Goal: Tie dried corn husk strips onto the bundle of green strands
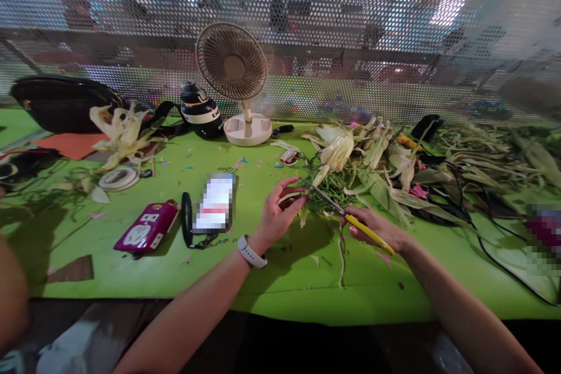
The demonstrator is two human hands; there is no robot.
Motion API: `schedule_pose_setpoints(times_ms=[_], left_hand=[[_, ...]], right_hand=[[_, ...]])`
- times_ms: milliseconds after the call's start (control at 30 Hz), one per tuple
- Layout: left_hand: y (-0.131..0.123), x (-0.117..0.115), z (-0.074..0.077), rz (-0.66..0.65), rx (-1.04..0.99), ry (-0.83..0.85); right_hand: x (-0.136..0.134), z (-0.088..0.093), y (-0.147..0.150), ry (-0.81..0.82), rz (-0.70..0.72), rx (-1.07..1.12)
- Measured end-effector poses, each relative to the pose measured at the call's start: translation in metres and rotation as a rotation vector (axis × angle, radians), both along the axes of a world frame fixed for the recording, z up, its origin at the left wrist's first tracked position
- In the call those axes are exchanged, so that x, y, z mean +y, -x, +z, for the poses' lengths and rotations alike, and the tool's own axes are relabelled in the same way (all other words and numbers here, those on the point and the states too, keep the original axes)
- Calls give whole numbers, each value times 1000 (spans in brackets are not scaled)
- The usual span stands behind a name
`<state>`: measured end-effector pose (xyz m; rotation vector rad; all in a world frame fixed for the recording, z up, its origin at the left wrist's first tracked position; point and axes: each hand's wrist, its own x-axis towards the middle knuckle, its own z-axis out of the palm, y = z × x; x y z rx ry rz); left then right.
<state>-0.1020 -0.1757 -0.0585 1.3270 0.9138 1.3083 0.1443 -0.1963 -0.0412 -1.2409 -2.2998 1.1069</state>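
My left hand, with a pale band on its wrist, is closed with thumb and fingertips pinching a thin strip of corn husk; its end is partly hidden. In my right hand is a pair of scissors with a yellow handle. Their metal blades point left and reach to my left fingertips. Just behind both hands sits a tangle of green strands. Over it leans a pale corn husk flower. One loose strand hangs down toward the table's front edge.
Dried corn husks and dark cables spread over the right. To the left lie a phone, a magenta power bank and a tape roll. Behind stand a fan, a bottle and a perforated metal screen.
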Motion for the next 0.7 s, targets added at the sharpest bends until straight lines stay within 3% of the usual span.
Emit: schedule_pose_setpoints(times_ms=[433,700], left_hand=[[1,-1,2,-20,8,4],[2,1,2,-19,16,24]], right_hand=[[1,-7,-2,22,-14,36],[-2,-5,4,10,-102,51]])
